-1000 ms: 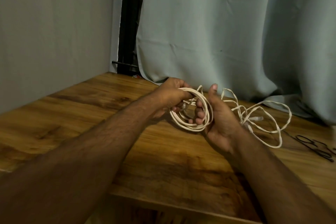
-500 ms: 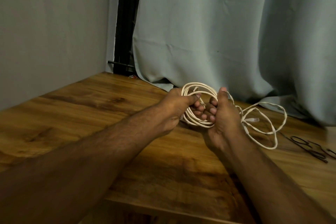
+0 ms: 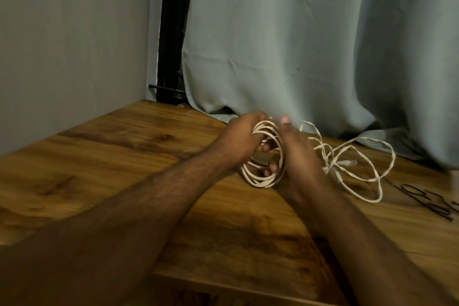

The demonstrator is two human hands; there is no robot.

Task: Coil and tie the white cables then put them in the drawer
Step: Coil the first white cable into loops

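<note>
Mid-coiling, both hands, left hand (image 3: 242,141) and right hand (image 3: 298,156), grip the white cable coil (image 3: 263,181); loose cable (image 3: 360,171) near the surface's (image 3: 124,156) far edge needs winding on next.

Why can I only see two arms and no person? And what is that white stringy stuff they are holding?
The camera sits on the person's head and looks down, so you see what they see: just their own arms reaching forward, no face or body.

The left hand and the right hand both have a grip on a white cable. They have wound part of it into round loops, like a little hoop, held between the two hands.

The rest of the cable is not wound yet. It lies in loose, messy loops on the wooden table, to the right of the hands.

At the far right of the table are some thin black wires; I cannot tell what they are. Behind the table hangs a pale curtain.
</note>
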